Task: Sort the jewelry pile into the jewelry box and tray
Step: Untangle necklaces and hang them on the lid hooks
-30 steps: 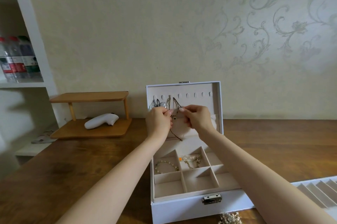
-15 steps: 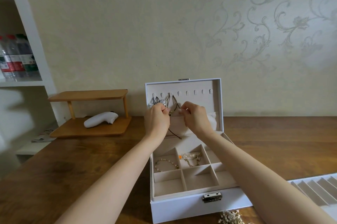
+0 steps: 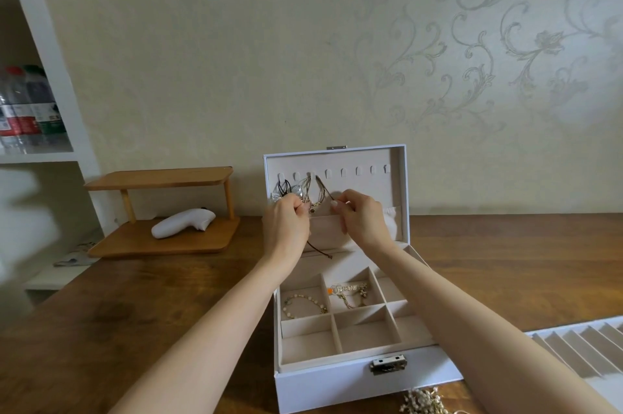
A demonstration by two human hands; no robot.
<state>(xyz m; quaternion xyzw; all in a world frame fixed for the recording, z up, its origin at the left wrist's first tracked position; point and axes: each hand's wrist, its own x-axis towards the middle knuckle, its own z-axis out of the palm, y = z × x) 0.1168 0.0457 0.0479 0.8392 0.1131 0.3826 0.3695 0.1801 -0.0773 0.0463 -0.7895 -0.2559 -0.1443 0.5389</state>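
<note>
Grip: left hand, right hand, necklace

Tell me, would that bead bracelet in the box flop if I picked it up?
Probably floppy: the bracelet lies in a loose, uneven loop of small beads. Likely light too, since it looks very thin.

Cream scroll-patterned wall, wooden table, white shelving at left.
</note>
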